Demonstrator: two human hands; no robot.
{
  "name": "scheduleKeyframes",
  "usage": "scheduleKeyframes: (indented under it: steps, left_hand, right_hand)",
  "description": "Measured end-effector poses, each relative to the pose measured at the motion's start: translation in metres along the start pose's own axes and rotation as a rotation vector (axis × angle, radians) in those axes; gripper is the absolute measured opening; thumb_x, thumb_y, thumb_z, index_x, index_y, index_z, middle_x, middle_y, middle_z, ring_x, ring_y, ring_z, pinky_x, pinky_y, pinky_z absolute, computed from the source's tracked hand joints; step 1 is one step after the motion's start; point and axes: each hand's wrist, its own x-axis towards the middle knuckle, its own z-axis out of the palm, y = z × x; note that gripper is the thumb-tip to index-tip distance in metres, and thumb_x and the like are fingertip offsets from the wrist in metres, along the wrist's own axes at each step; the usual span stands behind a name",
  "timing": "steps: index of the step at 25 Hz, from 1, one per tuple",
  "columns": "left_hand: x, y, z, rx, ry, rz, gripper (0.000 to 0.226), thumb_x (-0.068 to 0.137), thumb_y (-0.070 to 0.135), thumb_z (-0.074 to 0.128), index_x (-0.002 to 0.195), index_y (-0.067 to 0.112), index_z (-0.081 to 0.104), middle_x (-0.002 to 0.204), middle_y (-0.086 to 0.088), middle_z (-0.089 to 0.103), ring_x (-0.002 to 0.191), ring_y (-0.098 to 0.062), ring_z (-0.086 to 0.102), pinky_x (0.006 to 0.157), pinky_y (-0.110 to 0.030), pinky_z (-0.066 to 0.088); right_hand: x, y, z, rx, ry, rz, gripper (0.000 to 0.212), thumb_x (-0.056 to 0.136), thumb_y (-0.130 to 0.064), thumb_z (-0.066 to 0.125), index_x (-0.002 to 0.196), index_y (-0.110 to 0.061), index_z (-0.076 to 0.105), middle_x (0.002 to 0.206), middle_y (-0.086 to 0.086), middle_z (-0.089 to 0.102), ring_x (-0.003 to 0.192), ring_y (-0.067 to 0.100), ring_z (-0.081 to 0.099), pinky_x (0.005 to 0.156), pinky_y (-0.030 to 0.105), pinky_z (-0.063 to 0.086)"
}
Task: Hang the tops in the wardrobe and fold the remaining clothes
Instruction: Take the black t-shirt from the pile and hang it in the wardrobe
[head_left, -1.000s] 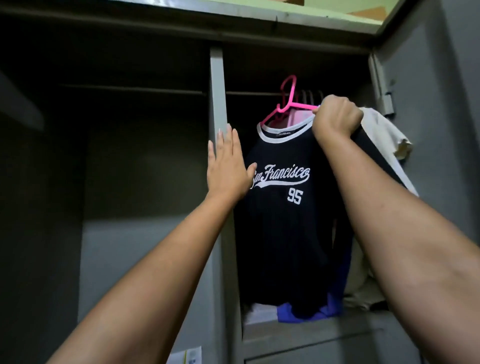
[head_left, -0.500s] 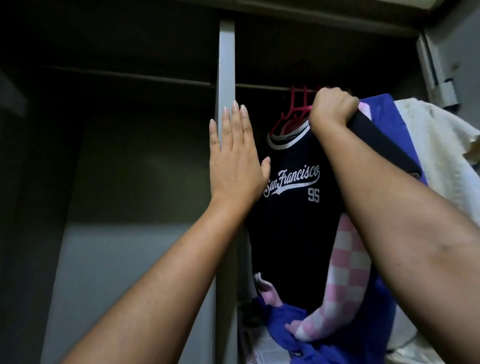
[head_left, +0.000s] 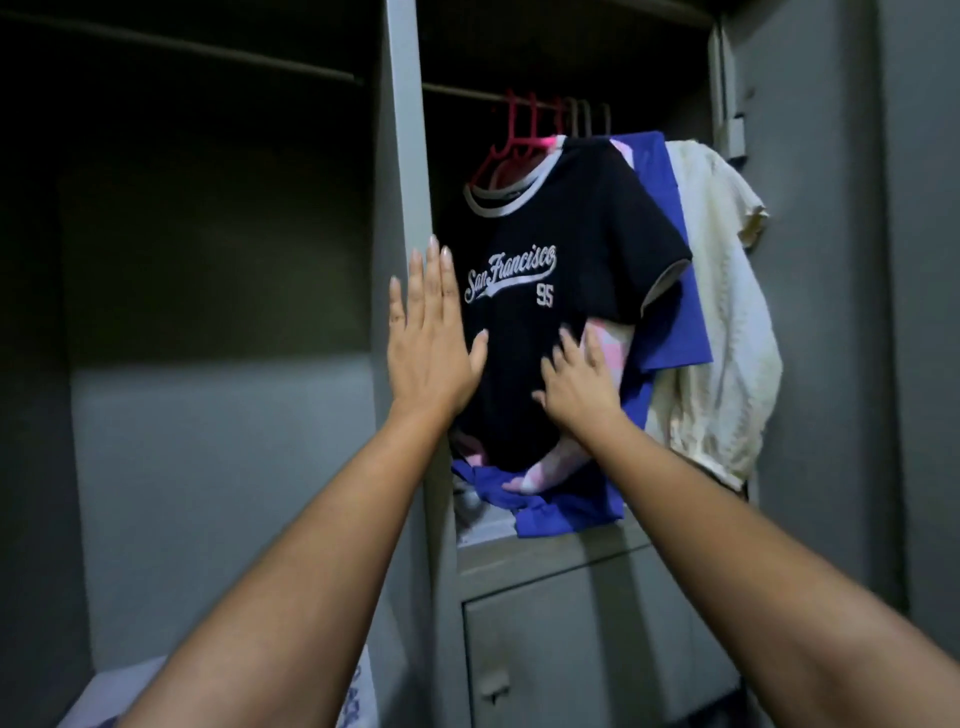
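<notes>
- Pink hanger (head_left: 511, 143): only hook and left shoulder show; the rest sits inside the collar of the black T-shirt (head_left: 561, 312)
- Pink-and-white checked top (head_left: 610, 345): mostly covered by the black T-shirt; a patch beside the right hand (head_left: 576, 384) and a sleeve end below the hem show
- Blue top (head_left: 670, 291): front hidden behind the black T-shirt; its hanger cannot be made out
- Further hooks on the rail (head_left: 587, 111): dim and blurred; number uncertain
- Left compartment (head_left: 208, 234): too dark to tell contents
- Pale object (head_left: 358, 696) at the bottom edge: cut off and partly behind the left forearm; printing unreadable
- Left hand (head_left: 431, 338): palm faces away; contact with the grey divider (head_left: 402, 130) cannot be told
</notes>
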Motion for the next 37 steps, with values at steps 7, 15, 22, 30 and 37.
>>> scheduleKeyframes:
  steps: [7,15,22,30,37]
  left_hand:
    - [-0.166,-0.006,-0.029,-0.735,-0.351,-0.194,0.077,0.096,0.036,0.051,0.153,0.012,0.005,0.160,0.002,-0.004,0.147,-0.012,-0.005,0.117,-0.025,0.001]
    - [-0.238,0.070,-0.103,-1.340,-0.640,-0.585,0.059,0.096,0.021,0.055,0.148,0.010,0.030,0.152,0.001,0.032,0.135,-0.002,0.027,0.107,-0.015,0.019]
    - [-0.260,0.206,-0.214,-1.614,-0.889,-0.703,0.060,0.097,0.021,0.052,0.148,0.003,0.025,0.152,-0.011,0.032,0.139,-0.017,0.033,0.112,-0.022,0.023]
    - [-0.284,0.369,-0.381,-1.859,-1.205,-0.417,0.061,0.101,0.029,0.044,0.151,0.007,0.019,0.156,-0.006,0.025,0.142,-0.016,0.027,0.096,-0.015,0.034]
    - [-0.309,0.481,-0.446,-1.974,-1.358,-0.220,0.066,0.098,0.036,0.047,0.151,0.007,0.020,0.156,-0.008,0.024,0.142,-0.018,0.026,0.114,-0.027,0.020]
  right_hand:
    - [-0.178,-0.037,0.014,0.785,-0.448,0.186,0.059,0.099,-0.053,0.029,0.150,-0.024,0.025,0.158,-0.004,0.020,0.147,0.015,0.006,0.114,0.051,-0.004]
    - [-0.328,0.021,-0.032,1.449,-0.510,0.703,0.074,0.098,-0.048,0.038,0.151,-0.003,0.014,0.158,0.009,0.015,0.145,0.021,0.016,0.115,0.030,0.013]
    - [-0.486,0.130,-0.122,1.480,-0.418,0.908,0.066,0.097,-0.051,0.040,0.143,-0.005,0.035,0.144,0.006,0.041,0.135,0.021,0.037,0.116,0.038,0.025]
    - [-0.682,0.270,-0.245,1.258,-0.228,1.326,0.059,0.099,-0.050,0.031,0.143,-0.011,0.033,0.140,0.018,0.047,0.124,0.029,0.049,0.088,0.033,0.040]
    - [-0.804,0.354,-0.308,1.036,-0.116,1.605,0.074,0.091,-0.064,0.038,0.147,-0.017,0.029,0.143,0.012,0.043,0.125,0.032,0.046,0.099,0.041,0.038]
